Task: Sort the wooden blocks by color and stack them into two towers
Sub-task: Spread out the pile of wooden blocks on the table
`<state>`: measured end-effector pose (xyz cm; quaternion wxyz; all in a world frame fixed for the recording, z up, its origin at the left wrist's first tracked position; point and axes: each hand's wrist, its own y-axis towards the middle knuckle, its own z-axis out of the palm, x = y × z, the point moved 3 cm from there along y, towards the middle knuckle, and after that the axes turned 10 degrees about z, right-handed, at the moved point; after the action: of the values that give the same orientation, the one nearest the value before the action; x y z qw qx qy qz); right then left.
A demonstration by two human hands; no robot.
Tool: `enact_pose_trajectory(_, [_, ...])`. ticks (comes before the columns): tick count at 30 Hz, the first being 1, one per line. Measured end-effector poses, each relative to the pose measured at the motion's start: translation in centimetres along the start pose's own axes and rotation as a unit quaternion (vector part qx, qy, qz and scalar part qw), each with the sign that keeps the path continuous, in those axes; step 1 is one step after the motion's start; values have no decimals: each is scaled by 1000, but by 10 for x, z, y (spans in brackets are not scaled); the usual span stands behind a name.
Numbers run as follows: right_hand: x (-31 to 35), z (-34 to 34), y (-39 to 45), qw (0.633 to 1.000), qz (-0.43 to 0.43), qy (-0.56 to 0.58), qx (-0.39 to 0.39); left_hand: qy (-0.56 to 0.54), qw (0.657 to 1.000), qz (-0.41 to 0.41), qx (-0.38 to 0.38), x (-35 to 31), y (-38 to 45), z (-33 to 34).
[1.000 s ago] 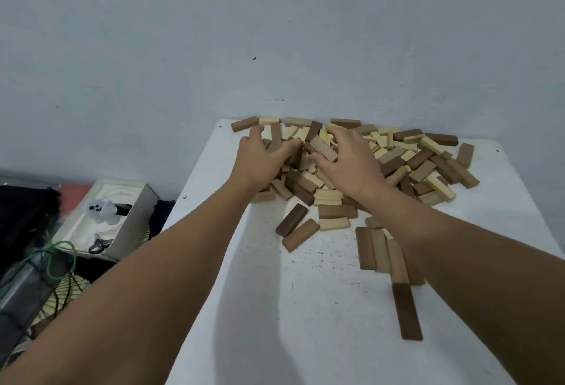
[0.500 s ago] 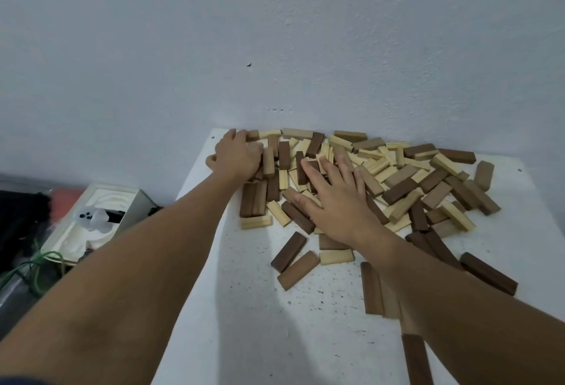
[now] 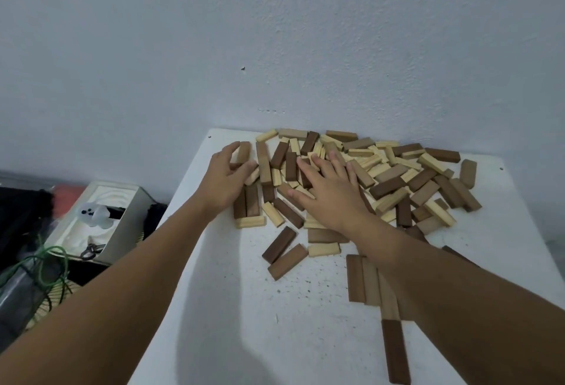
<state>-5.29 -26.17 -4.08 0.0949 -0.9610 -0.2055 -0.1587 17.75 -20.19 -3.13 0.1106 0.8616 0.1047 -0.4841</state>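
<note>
The wooden blocks (image 3: 382,176) lay in a mixed dark-and-pale heap at the back of the white tabletop (image 3: 244,308), no tower begun. The left hand (image 3: 226,183) pinched a brown block (image 3: 243,152) at the heap's left edge; the right hand (image 3: 330,192) pressed flat, fingers spread. Sorting seemed underway; next, separating colours.

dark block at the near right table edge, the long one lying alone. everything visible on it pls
The dark block is a long, slim rectangular bar of deep brown, wood-looking material with plain faces and squared edges. It lies flat on the white table, its length running roughly toward the camera, near end close to the table's front edge. Its far end butts against a lighter brown block in line with it. The right forearm passes beside it; contact cannot be told. Neither hand touches it.
</note>
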Motion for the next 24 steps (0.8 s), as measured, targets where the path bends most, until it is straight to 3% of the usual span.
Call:
enact_pose_trajectory(3, [7, -9, -7, 1000, 6, -28, -13, 32, 999, 15, 27, -7, -41, -1])
enact_pose_trajectory(6, [10, -21, -36, 995, -47, 16, -92, 79, 996, 32, 37, -22, -94, 10])
enact_pose_trajectory(8, [4, -21, -63, 992, -93, 45, -70, 115, 991, 53, 47, -32, -124, 24])
enact_pose_trajectory(12, [-22, -6, -100, 993, -118, -3, 28, 172, 977, 114, 59, -27, -152, 50])
enact_pose_trajectory(18, [-30, 2, -103, 994, -105, 36, -18, 165, 977, 137, -1, -28, -154, 55])
enact_pose_trajectory(24, [-19, -12, -94, 991, -120, -58, -1, 168, 976, 132, 30, -32, -147, 57])
